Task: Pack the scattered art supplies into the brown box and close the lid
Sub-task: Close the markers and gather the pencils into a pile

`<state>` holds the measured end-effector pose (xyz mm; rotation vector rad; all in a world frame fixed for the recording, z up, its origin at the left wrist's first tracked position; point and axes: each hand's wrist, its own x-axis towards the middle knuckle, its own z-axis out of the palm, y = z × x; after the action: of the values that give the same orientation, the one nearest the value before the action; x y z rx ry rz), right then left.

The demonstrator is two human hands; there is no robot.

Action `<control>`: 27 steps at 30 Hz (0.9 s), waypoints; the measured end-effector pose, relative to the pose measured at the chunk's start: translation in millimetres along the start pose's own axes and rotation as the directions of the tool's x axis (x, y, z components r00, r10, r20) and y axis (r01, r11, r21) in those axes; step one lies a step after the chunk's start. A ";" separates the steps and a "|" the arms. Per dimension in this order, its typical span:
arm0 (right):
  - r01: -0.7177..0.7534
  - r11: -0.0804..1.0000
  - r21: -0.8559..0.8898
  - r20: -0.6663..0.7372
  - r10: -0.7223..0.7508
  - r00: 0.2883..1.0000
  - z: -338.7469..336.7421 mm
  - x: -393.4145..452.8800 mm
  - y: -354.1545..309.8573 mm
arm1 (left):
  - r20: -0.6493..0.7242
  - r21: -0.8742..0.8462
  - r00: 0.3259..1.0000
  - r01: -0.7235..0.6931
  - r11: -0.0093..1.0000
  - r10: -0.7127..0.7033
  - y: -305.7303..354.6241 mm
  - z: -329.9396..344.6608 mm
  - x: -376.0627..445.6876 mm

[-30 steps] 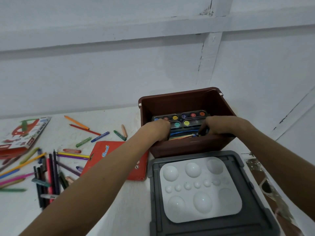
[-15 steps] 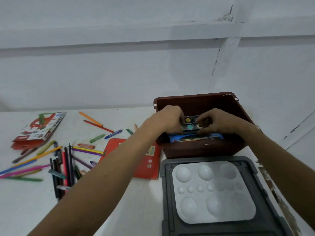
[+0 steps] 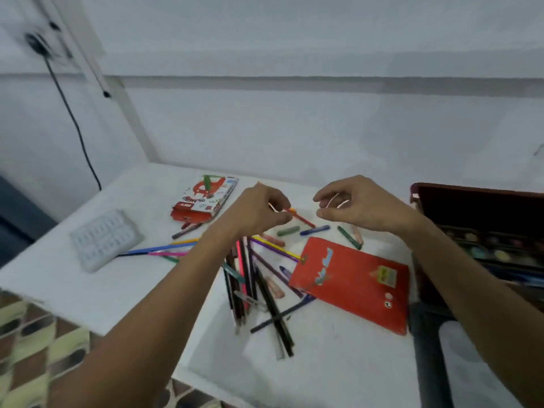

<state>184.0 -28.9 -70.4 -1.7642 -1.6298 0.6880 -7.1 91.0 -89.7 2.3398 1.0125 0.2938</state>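
Observation:
The brown box (image 3: 471, 201) stands at the right edge with a paint set (image 3: 494, 248) inside. Coloured pencils (image 3: 250, 284) lie heaped in the middle of the white table (image 3: 147, 290), with loose crayons (image 3: 315, 231) behind them. A red pencil pouch (image 3: 353, 284) lies beside the box. My left hand (image 3: 259, 210) hovers over the far pencils, fingers loosely curled, covering part of a red pencil (image 3: 304, 220). My right hand (image 3: 359, 204) hovers next to it, fingers loosely curled, holding nothing.
An oil-pastel carton (image 3: 206, 198) lies at the back and a white plastic insert (image 3: 103, 240) at the left. The grey lid (image 3: 424, 348) with a white palette (image 3: 459, 363) on it sits at the lower right. The table's edge drops to a patterned floor (image 3: 35, 348).
Both hands have come out of the brown box and moved left over the scattered pencils. The view has swung left, so the box now sits at the right edge.

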 end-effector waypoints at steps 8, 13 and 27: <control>0.009 0.995 0.095 0.119 -0.020 0.993 167.5 107.6 -71.6 | -0.143 -0.051 0.960 0.235 0.971 -0.240 -191.4 -99.1 -52.6; 0.042 0.996 0.073 0.191 -0.055 0.980 276.7 167.1 -125.1 | -0.070 0.278 0.900 0.432 0.858 -0.430 -318.3 -157.5 -86.7; 0.056 0.980 -0.191 0.168 -0.024 0.986 385.6 223.1 -151.3 | -0.069 0.302 0.997 0.044 0.952 -0.024 -419.4 -163.7 -140.0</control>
<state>-180.6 236.8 -204.2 -1.8469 -1.8958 0.6905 -421.5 289.1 -195.9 2.5981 1.2009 0.2138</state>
